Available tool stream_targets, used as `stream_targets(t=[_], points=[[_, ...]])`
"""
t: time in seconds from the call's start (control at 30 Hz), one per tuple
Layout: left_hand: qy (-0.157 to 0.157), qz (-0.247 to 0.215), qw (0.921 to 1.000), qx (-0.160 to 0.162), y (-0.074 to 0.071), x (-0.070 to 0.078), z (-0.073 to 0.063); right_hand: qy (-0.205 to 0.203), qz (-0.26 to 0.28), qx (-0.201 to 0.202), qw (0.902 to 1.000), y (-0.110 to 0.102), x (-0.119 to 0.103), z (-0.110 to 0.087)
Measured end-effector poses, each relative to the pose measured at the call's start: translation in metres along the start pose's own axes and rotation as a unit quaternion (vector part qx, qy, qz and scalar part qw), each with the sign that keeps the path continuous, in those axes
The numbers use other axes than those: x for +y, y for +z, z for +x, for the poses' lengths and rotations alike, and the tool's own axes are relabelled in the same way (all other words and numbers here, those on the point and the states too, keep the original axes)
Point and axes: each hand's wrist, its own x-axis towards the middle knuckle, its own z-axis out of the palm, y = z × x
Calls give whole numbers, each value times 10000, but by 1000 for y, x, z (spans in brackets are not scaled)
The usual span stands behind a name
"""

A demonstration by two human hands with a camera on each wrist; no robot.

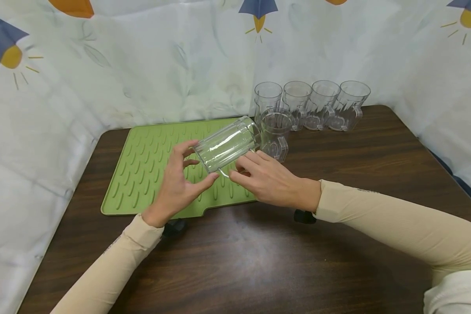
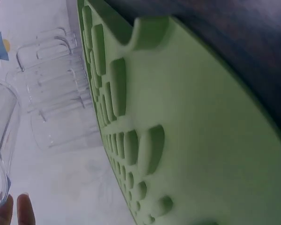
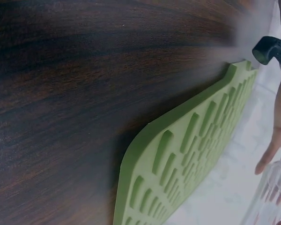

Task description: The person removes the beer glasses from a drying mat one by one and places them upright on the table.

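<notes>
A clear mug [image 1: 227, 144] is held tilted on its side above a green drying mat [image 1: 141, 170], its mouth end toward my left hand. My right hand [image 1: 268, 179] grips the mug's handle with curled fingers, which hide most of it. At the rim, my left hand [image 1: 178, 179] spans the mug between thumb and fingers. Only fingertips [image 2: 25, 208] of the left hand show in the left wrist view, beside the mug [image 2: 0, 126]. Part of the mug [image 3: 269, 197] enters the right wrist view's lower right corner.
One clear mug [image 1: 275, 135] stands upright just right of the held one. Behind it, several more mugs [image 1: 347, 107] line the table's back edge. The dark wooden table [image 1: 239, 261] extends in front of the mat. A patterned white curtain [image 1: 161, 65] hangs behind.
</notes>
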Motion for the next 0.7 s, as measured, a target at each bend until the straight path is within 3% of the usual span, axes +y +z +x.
stream_targets(t=[0.3,0.7], points=[[-178,-512,9982,240,5,1,0,122,130,35,9998,0,-1,0],[13,-761,9958,503,8,2,1,315,541,292,9976,1,-2,0]])
